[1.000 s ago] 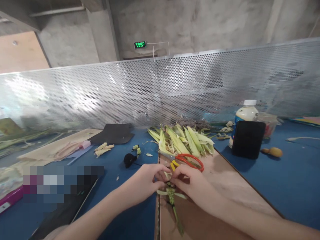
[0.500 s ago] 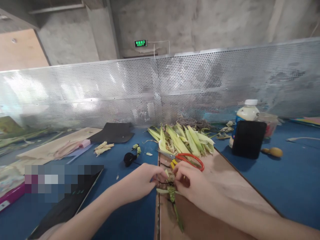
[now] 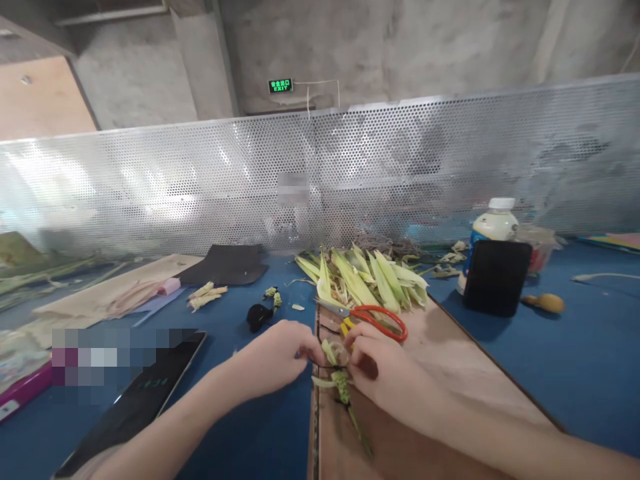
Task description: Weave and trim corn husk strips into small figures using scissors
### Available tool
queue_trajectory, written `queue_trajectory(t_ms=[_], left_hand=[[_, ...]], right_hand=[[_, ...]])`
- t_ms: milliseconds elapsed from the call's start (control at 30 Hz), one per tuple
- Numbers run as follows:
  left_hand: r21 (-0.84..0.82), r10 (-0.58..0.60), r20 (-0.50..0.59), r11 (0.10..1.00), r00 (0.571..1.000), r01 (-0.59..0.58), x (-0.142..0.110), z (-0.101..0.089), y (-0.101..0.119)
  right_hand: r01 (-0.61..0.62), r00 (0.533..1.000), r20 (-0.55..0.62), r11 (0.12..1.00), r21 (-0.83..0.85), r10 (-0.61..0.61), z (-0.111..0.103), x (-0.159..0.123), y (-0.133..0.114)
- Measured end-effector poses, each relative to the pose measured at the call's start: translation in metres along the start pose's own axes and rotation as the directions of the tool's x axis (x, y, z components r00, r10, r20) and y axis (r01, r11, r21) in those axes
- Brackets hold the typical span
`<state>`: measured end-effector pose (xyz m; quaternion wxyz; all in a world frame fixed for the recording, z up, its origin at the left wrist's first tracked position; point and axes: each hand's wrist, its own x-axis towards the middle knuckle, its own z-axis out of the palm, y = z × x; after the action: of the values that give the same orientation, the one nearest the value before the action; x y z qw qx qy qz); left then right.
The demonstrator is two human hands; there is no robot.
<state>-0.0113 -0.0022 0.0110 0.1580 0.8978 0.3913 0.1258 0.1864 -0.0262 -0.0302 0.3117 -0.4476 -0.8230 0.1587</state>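
Note:
A small braided piece of green corn husk (image 3: 342, 387) lies on the brown board (image 3: 450, 373), with a dark tie around its lower part and a thin tail toward me. Dark thread (image 3: 333, 366) crosses its upper part. My left hand (image 3: 290, 350) pinches the thread on the left side. My right hand (image 3: 377, 357) is closed at the right side, fingertips pressed together near the thread's other end; that end is mostly hidden. Red-handled scissors (image 3: 377, 319) lie just beyond my right hand, next to a heap of corn husks (image 3: 370, 277).
Left on the blue table are a phone (image 3: 150, 387), a black thread ball (image 3: 259, 317), husk scraps (image 3: 206, 297) and black paper (image 3: 225, 263). To the right stand a bottle (image 3: 494, 223) and a black panel (image 3: 497, 279), near a small gourd-shaped object (image 3: 547, 304). A perforated metal screen (image 3: 225, 180) runs behind.
My left hand has drawn slightly left and down, and the thread beside it looks straighter. The braided husk has shifted a little, its tail swinging slightly right. My right hand has barely moved.

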Motion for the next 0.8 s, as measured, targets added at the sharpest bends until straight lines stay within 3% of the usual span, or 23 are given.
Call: queue_trajectory(t_ms=[267,467,667,800], left_hand=[[0.083,0.034,0.041,0.996,0.999,-0.037,-0.001,-0.002,-0.007],[-0.006,0.097,0.06,0.995,0.993,-0.097,-0.001,-0.002,-0.006],[0.002,0.12,0.095,0.993,0.988,-0.12,-0.003,0.002,0.001],[0.056,0.136,0.128,0.988,0.982,-0.144,-0.002,0.004,0.003]], right_hand=[[0.018,1.0,-0.005,1.0,-0.026,-0.018,0.002,0.0,0.004],[0.026,0.999,-0.018,0.999,-0.043,-0.026,0.003,0.002,0.004],[-0.061,0.998,-0.021,0.989,-0.132,0.059,0.006,0.001,0.002],[-0.045,0.998,-0.055,0.994,-0.098,0.039,0.001,0.002,0.001]])
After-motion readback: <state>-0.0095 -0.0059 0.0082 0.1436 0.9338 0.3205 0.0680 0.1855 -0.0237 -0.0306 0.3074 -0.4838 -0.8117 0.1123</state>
